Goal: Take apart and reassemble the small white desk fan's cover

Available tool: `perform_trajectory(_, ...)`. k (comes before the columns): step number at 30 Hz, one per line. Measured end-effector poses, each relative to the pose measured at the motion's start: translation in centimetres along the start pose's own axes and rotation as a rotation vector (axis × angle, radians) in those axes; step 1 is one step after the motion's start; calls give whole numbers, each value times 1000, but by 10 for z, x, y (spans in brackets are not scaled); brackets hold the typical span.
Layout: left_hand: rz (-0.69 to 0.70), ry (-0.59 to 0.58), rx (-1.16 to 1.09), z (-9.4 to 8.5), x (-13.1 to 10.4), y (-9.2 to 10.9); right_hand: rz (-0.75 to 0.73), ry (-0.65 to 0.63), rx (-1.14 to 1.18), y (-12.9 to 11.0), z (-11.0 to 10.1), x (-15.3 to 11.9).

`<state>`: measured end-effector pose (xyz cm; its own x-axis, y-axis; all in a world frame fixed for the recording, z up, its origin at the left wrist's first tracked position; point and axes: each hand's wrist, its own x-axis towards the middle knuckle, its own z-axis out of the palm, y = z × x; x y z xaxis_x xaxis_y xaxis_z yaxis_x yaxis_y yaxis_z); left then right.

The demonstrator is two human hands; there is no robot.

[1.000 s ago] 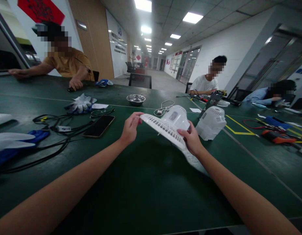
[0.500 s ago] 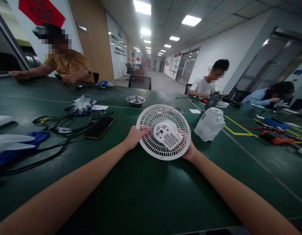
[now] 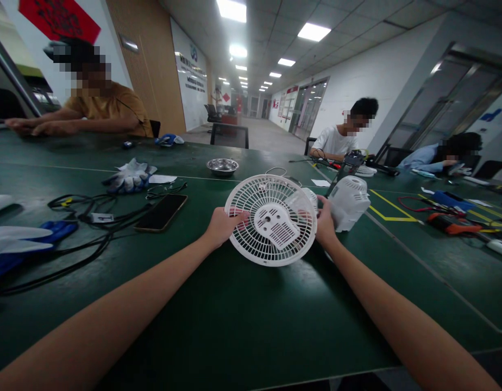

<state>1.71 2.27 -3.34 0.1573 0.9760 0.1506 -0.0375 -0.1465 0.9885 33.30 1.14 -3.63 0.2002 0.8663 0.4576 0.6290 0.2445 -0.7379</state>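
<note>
A round white fan grille (image 3: 277,226) is held up over the green table, its slotted centre plate facing me. My left hand (image 3: 219,228) is closed on the left rim, thumb on the near face and fingers behind. Beyond the right rim, my right hand (image 3: 326,224) is closed round a white slotted piece (image 3: 312,196), which shows partly past the grille. The bars hide some of those fingers. Just right of that hand, a white plastic housing (image 3: 349,202) stands on the table.
A steel bowl (image 3: 222,166) sits behind the grille. Leftward lie a phone (image 3: 161,213), black cables (image 3: 98,239) and work gloves (image 3: 129,178). A multimeter (image 3: 452,223) lies right, near yellow tape (image 3: 400,219). Several people sit around the table.
My right hand has moved right and up from behind the grille's rim, and the white slotted piece now shows there. My left hand keeps its hold on the grille.
</note>
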Motion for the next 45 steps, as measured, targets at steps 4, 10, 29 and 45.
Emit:
perform_trajectory(4,-21,41,26,-3,3,-3,-76,136,-405,13,-23,9)
perform_trajectory(10,-87,134,32,-10,7,-2,-67,68,-580,25,-19,11)
perform_trajectory(29,-150,128,-62,-18,17,-15,208,525,-311,64,-76,35)
perform_trajectory(45,-149,100,-37,-19,16,-14,411,456,-290,80,-70,37)
